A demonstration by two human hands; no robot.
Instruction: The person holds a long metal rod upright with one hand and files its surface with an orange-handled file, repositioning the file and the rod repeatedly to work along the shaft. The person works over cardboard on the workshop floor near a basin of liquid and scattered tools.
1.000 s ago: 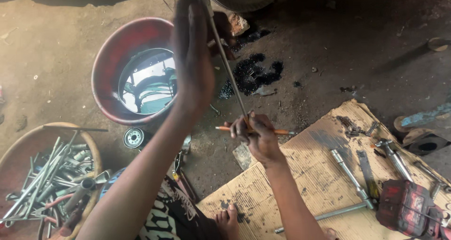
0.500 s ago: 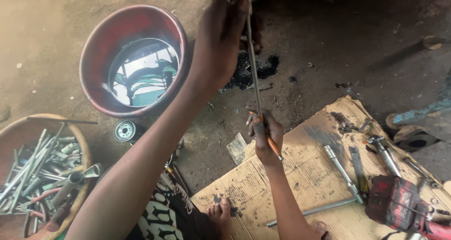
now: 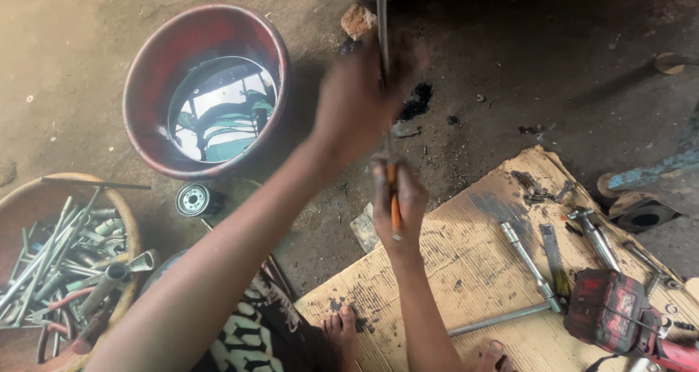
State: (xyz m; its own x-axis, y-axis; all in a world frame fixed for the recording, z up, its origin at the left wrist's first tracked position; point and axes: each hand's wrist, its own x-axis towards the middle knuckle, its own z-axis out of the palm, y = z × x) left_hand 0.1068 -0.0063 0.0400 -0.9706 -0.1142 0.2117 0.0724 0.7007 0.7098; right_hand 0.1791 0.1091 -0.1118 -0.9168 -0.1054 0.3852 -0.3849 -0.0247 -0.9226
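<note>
The left hand (image 3: pixel 357 99) is wrapped around a long thin metal rod (image 3: pixel 381 22) that rises toward the far edge of the view, fingers closed on it high up. Just below, the right hand (image 3: pixel 399 201) pinches an orange-handled tool (image 3: pixel 395 208), probably a screwdriver, held upright against the rod's lower end. The rod looks stiff, light and likely greasy, so a full-fist hold near its middle suits it better than fingertips.

On the floor to the left sit a red bucket (image 3: pixel 156 66) of liquid, a small round filter (image 3: pixel 193 199) and a basin of wrenches (image 3: pixel 62 263). To the right, stained cardboard (image 3: pixel 473 270) carries a socket wrench (image 3: pixel 528 259) and a red power tool (image 3: pixel 619 310).
</note>
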